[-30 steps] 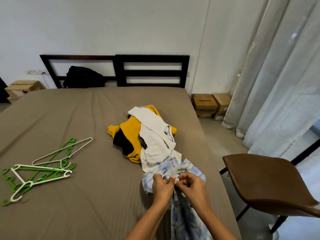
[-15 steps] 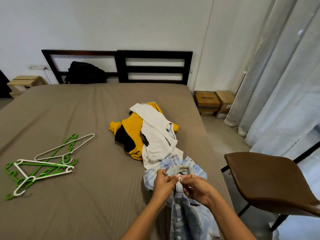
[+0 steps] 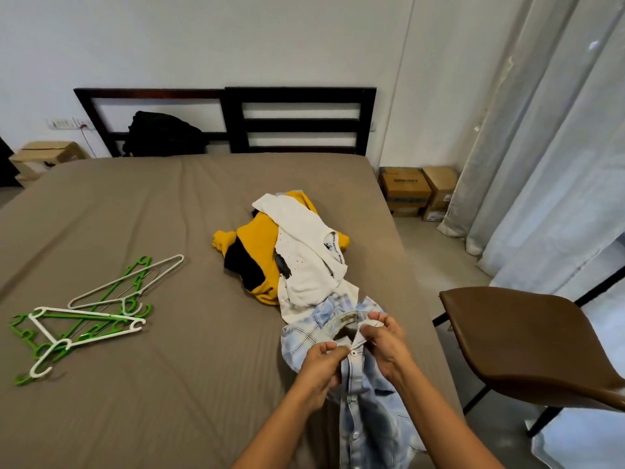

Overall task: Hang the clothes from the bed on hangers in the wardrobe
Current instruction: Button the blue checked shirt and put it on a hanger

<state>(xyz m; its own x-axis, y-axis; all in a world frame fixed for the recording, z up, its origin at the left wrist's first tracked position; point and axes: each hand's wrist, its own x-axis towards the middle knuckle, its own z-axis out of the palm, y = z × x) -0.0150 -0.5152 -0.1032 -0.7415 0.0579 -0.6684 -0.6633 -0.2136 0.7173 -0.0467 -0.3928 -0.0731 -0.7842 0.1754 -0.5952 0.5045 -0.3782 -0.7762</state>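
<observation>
**Shirt could slide off the bed mid-buttoning**

The pale-blue checked shirt (image 3: 368,407) lies at the bed's (image 3: 152,401) near edge, its tail hanging off. The left hand (image 3: 321,363) and right hand (image 3: 385,346) each have their grip pinched on its thin collar band, apparently at the top button. The limp cotton may slip; the hard plastic hangers (image 3: 88,315) lie well apart.

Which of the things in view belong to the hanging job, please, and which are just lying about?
For the job: light blue shirt, gripped by left hand and right hand; white top; yellow sweater; hangers.
Just lying about: black bag; cardboard boxes; brown chair.
</observation>
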